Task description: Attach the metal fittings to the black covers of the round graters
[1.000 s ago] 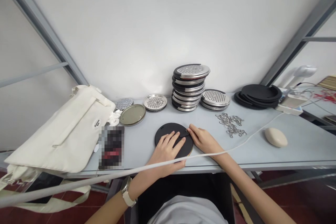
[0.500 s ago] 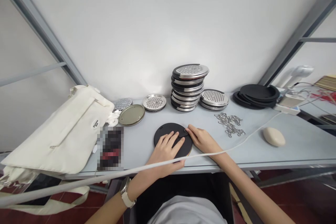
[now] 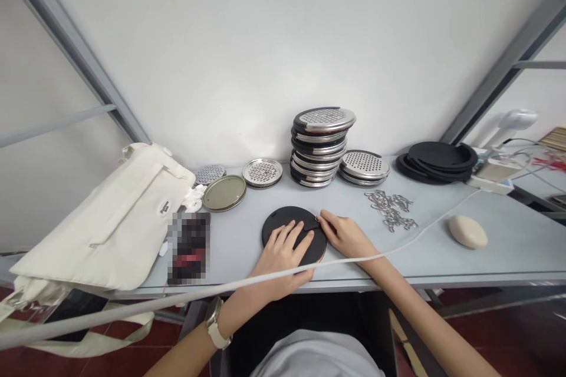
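Black disc (image 3: 283, 222): flat on the desk (image 3: 239, 235), near its front edge, beneath the spread left hand.
Left hand (image 3: 279, 256): fingers fanned across the disc, palm side down.
Right hand (image 3: 347, 235): thumb and fingertips pinched at the small metal ring (image 3: 317, 219) by the disc's right rim; exact grip partly hidden.
Ring risk: liable to slip out, being tiny and held only by fingertips.
Disc risk: likely to swivel or skid if pulled sideways under too light a left-hand press.
White cable (image 3: 411, 240): strung across both forearms in view; possible snag from a lifted arm.
Tall stack (image 3: 319, 156): uneven layers behind the hands, prone to toppling from a knock.
Metal clips (image 3: 389, 209): heaped loosely to the right, easily scattered by a sweeping forearm.
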The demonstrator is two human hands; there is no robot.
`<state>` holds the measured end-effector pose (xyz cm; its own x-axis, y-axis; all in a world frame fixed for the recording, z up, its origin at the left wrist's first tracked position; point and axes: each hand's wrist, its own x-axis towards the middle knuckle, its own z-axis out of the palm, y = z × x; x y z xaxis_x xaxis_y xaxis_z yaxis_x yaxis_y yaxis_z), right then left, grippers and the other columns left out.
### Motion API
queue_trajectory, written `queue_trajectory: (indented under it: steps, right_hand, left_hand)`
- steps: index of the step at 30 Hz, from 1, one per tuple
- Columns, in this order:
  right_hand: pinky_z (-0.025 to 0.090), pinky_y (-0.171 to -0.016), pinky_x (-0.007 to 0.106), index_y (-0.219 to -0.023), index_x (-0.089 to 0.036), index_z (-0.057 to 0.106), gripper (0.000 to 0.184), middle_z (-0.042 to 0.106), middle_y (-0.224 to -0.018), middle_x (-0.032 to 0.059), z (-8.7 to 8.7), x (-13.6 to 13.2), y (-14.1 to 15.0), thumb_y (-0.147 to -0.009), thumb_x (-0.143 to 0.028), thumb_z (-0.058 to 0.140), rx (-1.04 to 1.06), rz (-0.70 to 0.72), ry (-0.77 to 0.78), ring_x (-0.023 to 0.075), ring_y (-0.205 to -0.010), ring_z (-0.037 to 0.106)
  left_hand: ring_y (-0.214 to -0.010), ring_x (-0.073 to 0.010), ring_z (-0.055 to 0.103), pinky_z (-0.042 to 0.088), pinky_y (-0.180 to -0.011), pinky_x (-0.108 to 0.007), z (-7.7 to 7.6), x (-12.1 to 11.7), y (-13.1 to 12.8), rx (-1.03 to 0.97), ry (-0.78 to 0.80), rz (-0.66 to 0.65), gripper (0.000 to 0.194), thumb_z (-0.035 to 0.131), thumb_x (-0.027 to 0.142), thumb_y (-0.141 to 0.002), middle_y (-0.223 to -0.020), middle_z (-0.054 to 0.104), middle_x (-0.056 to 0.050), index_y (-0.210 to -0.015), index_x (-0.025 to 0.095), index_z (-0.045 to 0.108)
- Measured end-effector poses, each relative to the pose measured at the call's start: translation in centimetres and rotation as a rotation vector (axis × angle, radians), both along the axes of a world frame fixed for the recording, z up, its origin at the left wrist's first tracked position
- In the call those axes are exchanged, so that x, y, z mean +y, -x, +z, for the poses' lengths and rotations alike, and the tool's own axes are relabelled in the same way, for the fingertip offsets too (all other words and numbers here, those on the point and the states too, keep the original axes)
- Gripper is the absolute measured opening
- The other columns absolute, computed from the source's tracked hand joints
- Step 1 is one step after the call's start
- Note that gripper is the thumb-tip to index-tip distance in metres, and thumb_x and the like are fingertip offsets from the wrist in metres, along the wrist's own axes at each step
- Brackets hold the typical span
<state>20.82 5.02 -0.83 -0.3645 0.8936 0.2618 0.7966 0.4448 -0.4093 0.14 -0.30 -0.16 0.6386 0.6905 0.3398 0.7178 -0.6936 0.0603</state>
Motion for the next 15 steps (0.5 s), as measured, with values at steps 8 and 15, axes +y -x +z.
queue_trajectory:
  steps: [8,15]
  right_hand:
    - [0.030,-0.052,0.025,-0.083,-0.022,0.050,0.025,0.065,-0.063,0.0028,-0.16,-0.10,0.76,-0.097,-0.031,0.031,-0.022,-0.080,-0.007,0.0186,-0.056,0.062]
    - [0.029,-0.052,0.026,-0.081,-0.022,0.052,0.028,0.064,-0.062,0.0024,-0.16,0.10,0.43,-0.097,-0.032,0.031,-0.011,-0.045,0.010,0.0187,-0.056,0.062]
  left_hand:
    - [-0.133,-0.0313,0.033,0.031,-0.105,-0.045,-0.01,0.00,-0.08,-0.032,-0.013,0.010,0.063,0.052,0.047,-0.084,-0.143,0.039,-0.013,-0.138,0.017,0.040]
    - [-0.132,-0.0305,0.035,0.033,-0.104,-0.045,-0.36,0.00,-0.18,-0.058,-0.059,0.026,0.061,0.054,0.043,-0.082,-0.141,0.042,-0.013,-0.136,0.018,0.042]
